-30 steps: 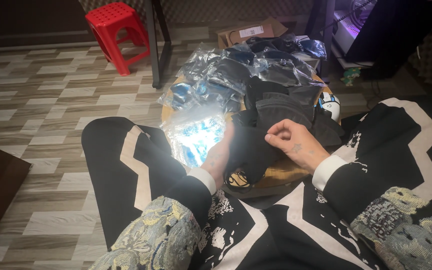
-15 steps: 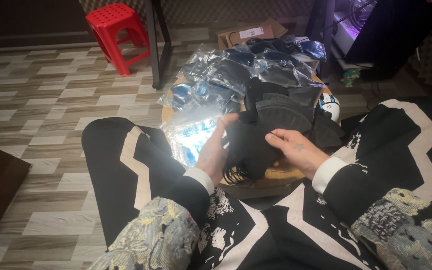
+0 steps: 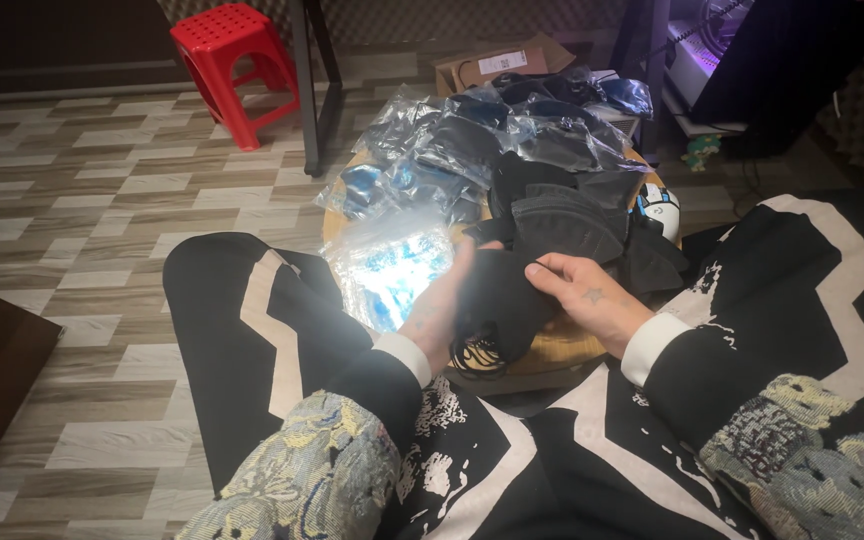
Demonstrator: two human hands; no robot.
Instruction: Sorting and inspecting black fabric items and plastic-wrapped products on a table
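Dim room, glare on bags (image 3: 392, 265), maybe headlamp.

A small round wooden table (image 3: 562, 345) stood low on the wood-patterned floor (image 3: 102, 210). On it lay a heap of clear plastic bags (image 3: 422, 165) with dark cloth inside, some loose black cloth pieces (image 3: 562, 215), and one empty shiny bag (image 3: 387, 265).
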